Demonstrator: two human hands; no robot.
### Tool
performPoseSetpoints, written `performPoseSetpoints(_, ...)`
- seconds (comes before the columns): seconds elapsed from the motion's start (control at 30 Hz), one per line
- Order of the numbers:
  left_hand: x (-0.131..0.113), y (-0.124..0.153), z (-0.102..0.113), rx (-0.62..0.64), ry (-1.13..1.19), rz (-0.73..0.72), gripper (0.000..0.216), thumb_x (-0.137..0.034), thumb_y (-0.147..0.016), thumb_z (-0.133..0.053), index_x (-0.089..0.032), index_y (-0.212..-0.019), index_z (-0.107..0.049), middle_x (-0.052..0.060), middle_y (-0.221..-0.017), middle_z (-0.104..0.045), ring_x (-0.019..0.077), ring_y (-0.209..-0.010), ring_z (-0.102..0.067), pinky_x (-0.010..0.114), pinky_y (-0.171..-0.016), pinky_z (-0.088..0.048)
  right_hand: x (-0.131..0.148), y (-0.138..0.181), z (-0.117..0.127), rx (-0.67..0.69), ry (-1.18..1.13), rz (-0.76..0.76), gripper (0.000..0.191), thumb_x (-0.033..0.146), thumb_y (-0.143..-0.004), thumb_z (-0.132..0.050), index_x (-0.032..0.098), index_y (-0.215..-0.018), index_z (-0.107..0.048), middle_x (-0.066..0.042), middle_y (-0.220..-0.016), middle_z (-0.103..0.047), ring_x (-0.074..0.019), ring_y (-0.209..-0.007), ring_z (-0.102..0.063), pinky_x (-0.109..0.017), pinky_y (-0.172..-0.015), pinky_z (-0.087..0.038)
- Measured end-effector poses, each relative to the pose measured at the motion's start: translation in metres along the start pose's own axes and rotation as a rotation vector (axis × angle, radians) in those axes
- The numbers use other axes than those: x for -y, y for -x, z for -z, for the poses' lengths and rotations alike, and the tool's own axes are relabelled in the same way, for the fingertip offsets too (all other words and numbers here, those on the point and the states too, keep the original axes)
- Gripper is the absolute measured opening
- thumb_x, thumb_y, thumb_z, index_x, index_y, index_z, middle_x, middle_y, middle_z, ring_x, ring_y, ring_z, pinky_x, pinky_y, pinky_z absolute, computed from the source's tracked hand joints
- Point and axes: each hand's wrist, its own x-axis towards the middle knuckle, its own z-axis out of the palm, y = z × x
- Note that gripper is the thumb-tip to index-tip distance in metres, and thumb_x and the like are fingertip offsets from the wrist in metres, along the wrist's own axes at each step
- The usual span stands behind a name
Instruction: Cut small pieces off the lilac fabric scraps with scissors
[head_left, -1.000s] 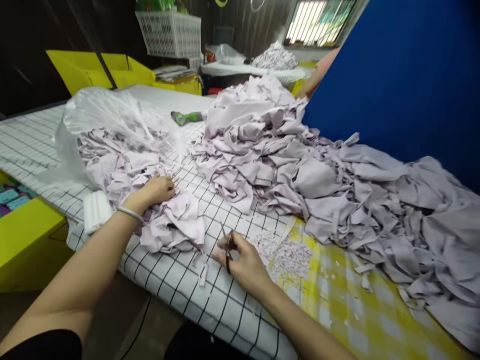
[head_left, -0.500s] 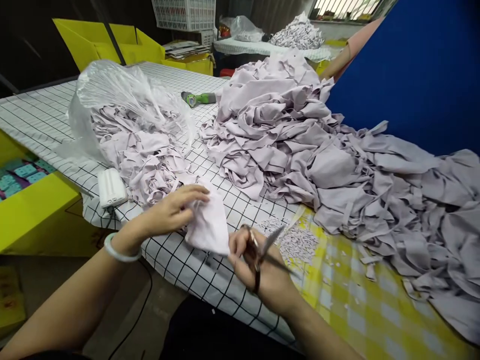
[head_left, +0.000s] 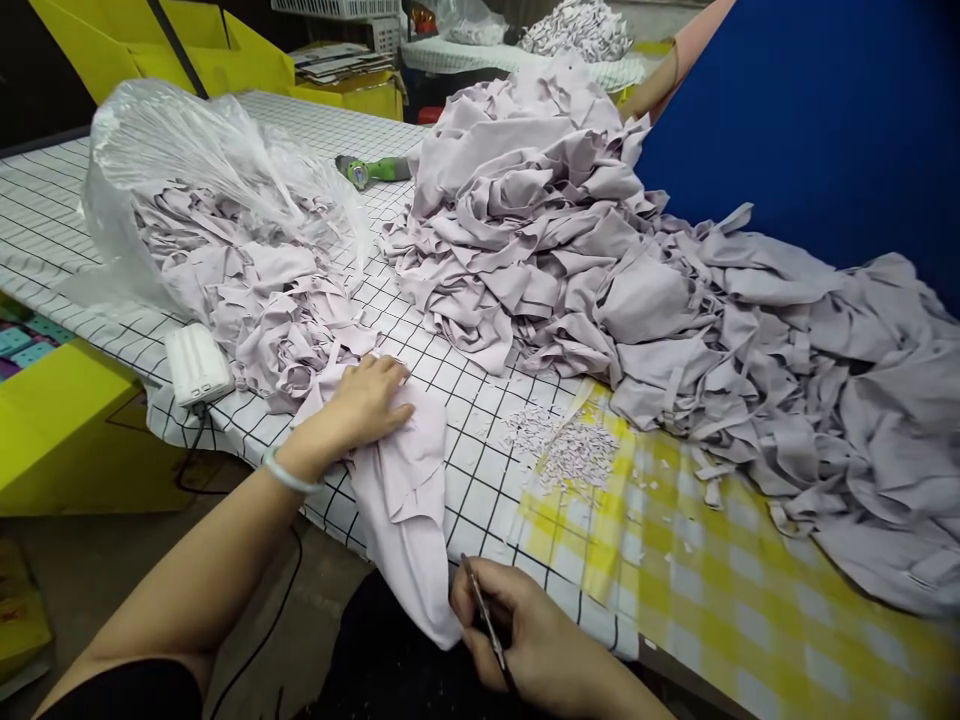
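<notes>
My left hand (head_left: pixel 369 400) lies palm down with fingers apart on a pale lilac piece of cloth (head_left: pixel 411 535). That piece hangs over the table's near edge towards my lap. My right hand (head_left: pixel 529 630) is closed around a pair of scissors (head_left: pixel 485 620); the handles are mostly hidden in the palm. Its fingertips are at the cloth's lower corner; whether they pinch it I cannot tell. Beyond my left hand, a heap of lilac scraps (head_left: pixel 281 320) spills from a clear plastic bag (head_left: pixel 202 140).
A large pile of lilac cloth (head_left: pixel 555 240) spreads along the right. Small clippings (head_left: pixel 574 450) lie by a yellow checked sheet (head_left: pixel 720 600). A white box-shaped device with a cable (head_left: pixel 198 365) sits at the left edge. A green-handled tool (head_left: pixel 375 170) lies farther back. Another person's arm (head_left: pixel 667 75) shows behind a blue panel (head_left: pixel 810 130).
My right hand with the scissors has moved down towards my lap, and the cloth has stretched out below the table edge. My left hand has settled flatter on the cloth. The view has shifted slightly.
</notes>
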Motion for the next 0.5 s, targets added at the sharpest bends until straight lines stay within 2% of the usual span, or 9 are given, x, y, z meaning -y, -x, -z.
performPoseSetpoints(0.07, -0.002, -0.014, 0.005, 0.046, 0.016, -0.025, 0.006, -0.022, -0.080, -0.064, -0.017, -0.078, -0.061, 0.008, -0.094, -0.065, 0.0287, -0.099, -0.058, 0.048, -0.095, -0.046, 0.003, -0.002, 0.006, -0.070, 0.035, 0.048, 0.022, 0.010, -0.070, -0.064, 0.022, -0.076, -0.047, 0.003, -0.076, -0.050, -0.0110, -0.068, -0.046, -0.023, -0.064, -0.041)
performPoseSetpoints(0.13, -0.009, -0.018, 0.021, -0.012, 0.145, -0.037, 0.010, -0.022, -0.088, -0.057, -0.017, -0.079, -0.057, 0.005, -0.086, -0.062, 0.0224, -0.088, -0.058, 0.040, -0.085, -0.050, 0.012, -0.009, 0.015, -0.236, 0.044, 0.145, 0.021, 0.020, -0.077, -0.071, 0.022, -0.081, -0.050, 0.000, -0.084, -0.057, -0.0147, -0.078, -0.056, -0.028, -0.075, -0.049)
performPoseSetpoints(0.2, -0.025, -0.011, 0.041, -0.053, 0.394, -0.058, 0.012, -0.025, -0.094, -0.050, -0.017, -0.086, -0.055, 0.003, -0.081, -0.059, 0.0162, -0.074, -0.056, 0.030, -0.068, -0.050, 0.027, -0.023, 0.024, -0.445, 0.010, 0.300, 0.028, 0.031, -0.078, -0.078, 0.024, -0.088, -0.052, -0.004, -0.100, -0.062, -0.0199, -0.100, -0.062, -0.034, -0.092, -0.051)
performPoseSetpoints(0.27, -0.049, 0.006, 0.057, 0.012, 0.647, -0.119, 0.012, -0.027, -0.098, -0.049, -0.017, -0.091, -0.054, 0.001, -0.077, -0.057, 0.0124, -0.063, -0.053, 0.025, -0.055, -0.047, 0.044, -0.038, 0.031, -0.584, -0.044, 0.478, 0.040, 0.037, -0.073, -0.084, 0.027, -0.096, -0.053, -0.006, -0.118, -0.061, -0.0235, -0.119, -0.059, -0.039, -0.102, -0.049)
performPoseSetpoints(0.3, -0.060, 0.017, 0.061, 0.073, 0.720, -0.165, 0.012, -0.027, -0.098, -0.050, -0.018, -0.093, -0.055, 0.001, -0.077, -0.058, 0.0118, -0.062, -0.054, 0.024, -0.054, -0.047, 0.052, -0.044, 0.032, -0.594, -0.062, 0.539, 0.044, 0.039, -0.071, -0.086, 0.028, -0.098, -0.053, -0.007, -0.123, -0.059, -0.0243, -0.121, -0.058, -0.040, -0.102, -0.050)
performPoseSetpoints(0.37, -0.077, 0.040, 0.059, 0.140, 0.762, -0.257, 0.008, -0.024, -0.097, -0.053, -0.018, -0.095, -0.058, 0.003, -0.082, -0.064, 0.0134, -0.071, -0.061, 0.026, -0.062, -0.054, 0.063, -0.049, 0.033, -0.534, -0.050, 0.551, 0.040, 0.038, -0.072, -0.085, 0.027, -0.098, -0.055, -0.005, -0.114, -0.062, -0.0228, -0.105, -0.064, -0.037, -0.088, -0.056)
performPoseSetpoints(0.43, -0.077, 0.058, 0.048, 0.092, 0.735, -0.273, 0.008, -0.021, -0.097, -0.054, -0.018, -0.097, -0.062, 0.005, -0.090, -0.068, 0.0163, -0.083, -0.065, 0.030, -0.075, -0.058, 0.065, -0.043, 0.033, -0.497, -0.003, 0.501, 0.026, 0.031, -0.077, -0.080, 0.026, -0.089, -0.058, -0.002, -0.093, -0.063, -0.0182, -0.080, -0.063, -0.031, -0.070, -0.055)
performPoseSetpoints(0.5, -0.060, 0.068, 0.033, 0.015, 0.718, -0.206, 0.013, -0.017, -0.096, -0.050, -0.018, -0.101, -0.063, 0.008, -0.097, -0.069, 0.0184, -0.091, -0.067, 0.033, -0.081, -0.059, 0.057, -0.030, 0.037, -0.527, 0.025, 0.478, 0.019, 0.024, -0.079, -0.076, 0.024, -0.081, -0.057, 0.000, -0.081, -0.059, -0.0159, -0.071, -0.058, -0.028, -0.062, -0.049)
